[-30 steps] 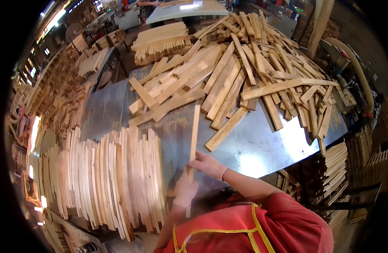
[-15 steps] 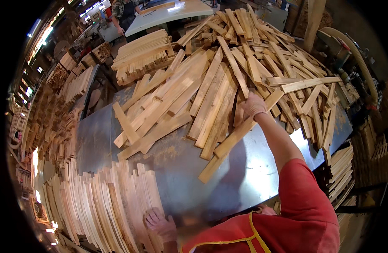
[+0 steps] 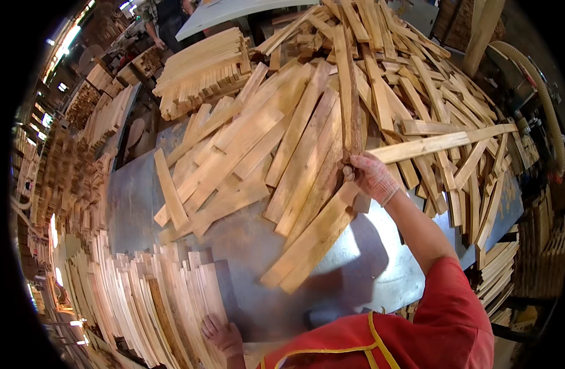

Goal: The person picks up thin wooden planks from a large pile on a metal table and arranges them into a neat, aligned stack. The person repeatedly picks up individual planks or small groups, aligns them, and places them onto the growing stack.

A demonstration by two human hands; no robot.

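My right hand (image 3: 370, 176), in a knit work glove, grips the near end of a long, dark-edged wooden slat (image 3: 350, 92) that rises out of a big loose pile of pale wooden slats (image 3: 307, 123). My left hand (image 3: 223, 336), bare, rests flat against the near end of a row of slats stacked on edge (image 3: 153, 301) at the lower left. Both stand on a grey metal tabletop (image 3: 245, 246). My red sleeve and apron fill the lower right.
A neat bundle of slats (image 3: 199, 67) lies at the back left beside a white panel (image 3: 233, 9). More stacked wood (image 3: 73, 178) lines the left side. A flexible hose (image 3: 541, 92) curves at the right, with stacked slats (image 3: 497, 264) under the table edge.
My right hand reached from the stacked row into the loose pile and has closed on a long slat, lifting its near end. My left hand has settled against the stacked row.
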